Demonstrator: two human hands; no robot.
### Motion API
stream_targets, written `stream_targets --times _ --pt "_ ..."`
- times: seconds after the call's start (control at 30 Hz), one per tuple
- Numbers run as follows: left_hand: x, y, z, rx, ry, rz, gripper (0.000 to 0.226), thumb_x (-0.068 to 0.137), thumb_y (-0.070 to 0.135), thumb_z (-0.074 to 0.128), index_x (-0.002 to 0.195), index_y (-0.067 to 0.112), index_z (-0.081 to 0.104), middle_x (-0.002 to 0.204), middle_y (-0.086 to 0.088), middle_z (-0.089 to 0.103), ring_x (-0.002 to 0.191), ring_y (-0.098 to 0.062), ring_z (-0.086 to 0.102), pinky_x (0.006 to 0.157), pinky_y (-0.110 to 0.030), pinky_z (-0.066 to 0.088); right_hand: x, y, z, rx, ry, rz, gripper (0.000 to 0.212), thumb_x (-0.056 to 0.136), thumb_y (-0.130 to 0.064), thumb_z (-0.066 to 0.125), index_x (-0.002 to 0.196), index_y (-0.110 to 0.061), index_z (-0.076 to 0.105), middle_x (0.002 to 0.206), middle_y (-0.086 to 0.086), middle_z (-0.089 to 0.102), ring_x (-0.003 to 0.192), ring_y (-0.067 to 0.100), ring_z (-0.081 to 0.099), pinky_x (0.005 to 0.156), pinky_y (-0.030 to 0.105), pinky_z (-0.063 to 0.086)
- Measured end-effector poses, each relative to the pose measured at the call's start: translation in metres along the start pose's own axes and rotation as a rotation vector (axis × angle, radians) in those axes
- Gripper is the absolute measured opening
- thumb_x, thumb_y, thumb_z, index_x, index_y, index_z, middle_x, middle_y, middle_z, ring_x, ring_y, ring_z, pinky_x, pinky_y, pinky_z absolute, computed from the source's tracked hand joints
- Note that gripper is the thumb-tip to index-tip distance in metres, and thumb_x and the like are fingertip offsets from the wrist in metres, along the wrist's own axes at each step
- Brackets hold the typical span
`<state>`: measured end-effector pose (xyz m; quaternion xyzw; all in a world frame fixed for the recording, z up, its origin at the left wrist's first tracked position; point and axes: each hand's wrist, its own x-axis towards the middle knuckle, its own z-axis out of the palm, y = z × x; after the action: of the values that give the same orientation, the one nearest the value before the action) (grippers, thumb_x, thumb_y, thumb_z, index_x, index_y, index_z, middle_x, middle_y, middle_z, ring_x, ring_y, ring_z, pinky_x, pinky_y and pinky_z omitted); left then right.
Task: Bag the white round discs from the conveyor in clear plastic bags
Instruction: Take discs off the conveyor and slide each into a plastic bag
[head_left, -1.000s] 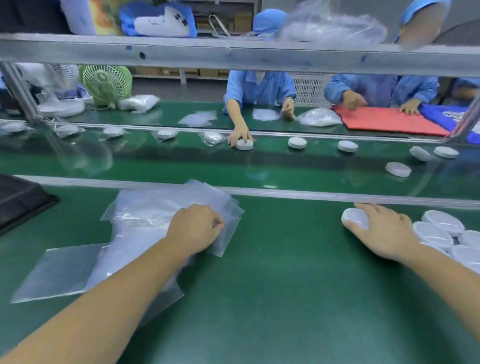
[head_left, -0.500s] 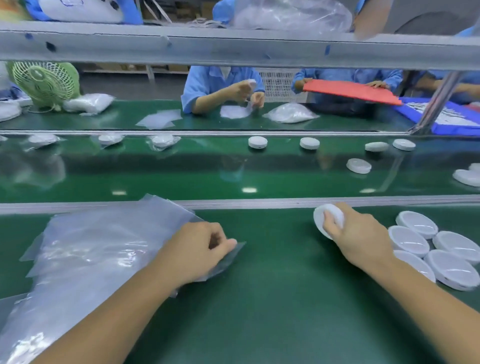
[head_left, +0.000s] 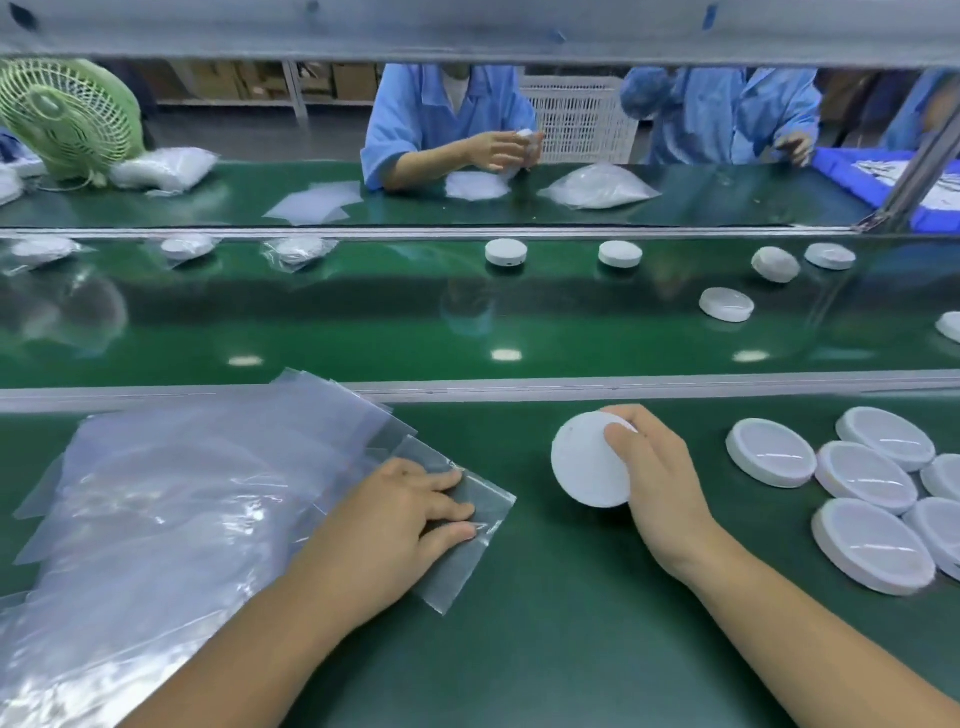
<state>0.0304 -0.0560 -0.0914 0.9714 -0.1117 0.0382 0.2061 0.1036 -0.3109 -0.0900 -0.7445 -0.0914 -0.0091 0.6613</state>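
Note:
My right hand (head_left: 657, 483) grips a white round disc (head_left: 584, 460), tilted on edge above the green table, flat face to the left. My left hand (head_left: 400, 525) presses and pinches the corner of one clear plastic bag (head_left: 467, 519) drawn out to the right of a loose pile of clear bags (head_left: 171, 509). Several more white discs (head_left: 862, 478) lie face up at my right. On the conveyor belt (head_left: 363, 322) beyond the rail sit loose discs (head_left: 506, 252) and bagged discs (head_left: 298, 249).
A metal rail (head_left: 623, 387) divides my table from the belt. Two people in blue coats (head_left: 447, 114) work across the belt with bags and a filled sack (head_left: 597, 187). A green fan (head_left: 67, 117) stands far left; a blue tray (head_left: 872, 179) far right.
My right hand has lifted a disc off the group at the right and carried it left towards the bag. My left hand has drawn one bag out of the pile to the right.

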Motion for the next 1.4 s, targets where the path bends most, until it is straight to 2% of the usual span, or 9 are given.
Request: stream_targets --times 0.17,0.4,0.63,0.83,0.93,1.03,1.17,1.3,1.4 --pt "0.001 0.007 0.003 -0.097 0.167 -0.002 0.023 0.094 0.044 0.064 0.113 0.038 0.075 0.126 0.028 0.063 0.114 0.002 0.054 0.100 -0.019 0.042 -0.010 -0.001 0.001 -0.121 -0.011 -0.179 0.028 0.080 -0.051 0.056 0.098 -0.031 0.067 0.096 -0.019 0.068 0.089 0.001 0.063 0.071 0.009 0.046" --pt "-0.002 -0.001 0.004 -0.107 0.119 0.044 0.009 0.089 0.033 0.074 0.095 0.032 0.081 0.115 0.021 0.069 0.111 -0.003 0.057 0.097 -0.025 0.047 -0.017 0.002 0.003 -0.599 -0.182 -0.823 0.030 0.100 -0.022 0.062 0.130 -0.025 0.064 0.122 -0.006 0.055 0.107 0.012 0.062 0.091 0.020 0.048" --pt "-0.005 0.012 0.001 -0.377 0.383 -0.157 0.006 0.091 0.037 0.067 0.090 0.039 0.073 0.101 0.032 0.069 0.099 0.001 0.064 0.079 -0.019 0.051 -0.013 0.000 0.004 -0.771 -0.213 -1.101 0.031 0.093 0.002 0.071 0.119 -0.014 0.077 0.121 0.004 0.074 0.115 0.027 0.070 0.087 0.042 0.057" --pt "-0.011 0.042 -0.003 -0.773 0.192 -0.050 0.055 0.070 0.055 0.084 0.120 0.046 0.062 0.116 0.024 0.069 0.105 0.001 0.067 0.082 -0.010 0.051 -0.026 -0.014 0.031 -0.194 -0.025 -0.603 0.008 0.079 -0.031 0.085 0.086 -0.028 0.082 0.109 -0.020 0.077 0.110 0.005 0.072 0.092 0.031 0.058" --pt "0.000 0.051 0.000 -0.757 0.499 -0.133 0.029 0.080 0.035 0.075 0.106 0.043 0.067 0.106 0.025 0.072 0.099 0.004 0.067 0.076 -0.005 0.048 -0.016 -0.031 0.041 -0.213 -0.270 -0.295 0.023 0.075 -0.055 0.081 0.096 -0.049 0.079 0.141 -0.026 0.058 0.141 0.001 0.046 0.110 0.023 0.042" --pt "0.017 0.051 -0.003 -0.886 0.595 -0.239 0.013 0.089 0.036 0.064 0.101 0.040 0.066 0.102 0.019 0.073 0.097 0.000 0.068 0.078 -0.016 0.052 0.013 -0.044 0.048 -0.217 -0.424 -0.164 0.018 0.077 -0.053 0.081 0.093 -0.044 0.078 0.105 -0.023 0.073 0.098 -0.004 0.068 0.079 0.014 0.053" --pt "0.018 0.016 -0.013 -0.202 0.555 -0.165 0.026 0.100 0.047 0.045 0.122 0.039 0.055 0.118 0.022 0.054 0.114 -0.002 0.047 0.092 -0.030 0.040 0.088 -0.036 0.056 -0.521 -0.252 -0.161 0.035 0.094 -0.048 0.066 0.069 -0.024 0.059 0.064 -0.013 0.060 0.060 0.002 0.052 0.055 0.017 0.037" --pt "0.002 -0.023 -0.021 0.355 0.411 -0.233 0.039 0.086 0.045 0.041 0.101 0.031 0.074 0.108 0.009 0.068 0.106 -0.032 0.058 0.075 -0.047 0.048 0.186 -0.016 0.049 -0.377 0.088 0.173 0.034 0.106 -0.030 0.049 0.079 -0.011 0.059 0.082 0.009 0.065 0.072 0.025 0.060 0.067 0.038 0.051" --pt "-0.003 -0.028 -0.013 0.399 0.304 -0.174 0.046 0.083 0.046 0.040 0.090 0.029 0.081 0.098 0.010 0.075 0.084 -0.028 0.069 0.062 -0.042 0.055 0.227 -0.006 0.036 -0.121 0.024 0.419 0.024 0.110 -0.023 0.043 0.116 -0.012 0.064 0.119 0.006 0.070 0.094 0.020 0.066 0.066 0.029 0.050"
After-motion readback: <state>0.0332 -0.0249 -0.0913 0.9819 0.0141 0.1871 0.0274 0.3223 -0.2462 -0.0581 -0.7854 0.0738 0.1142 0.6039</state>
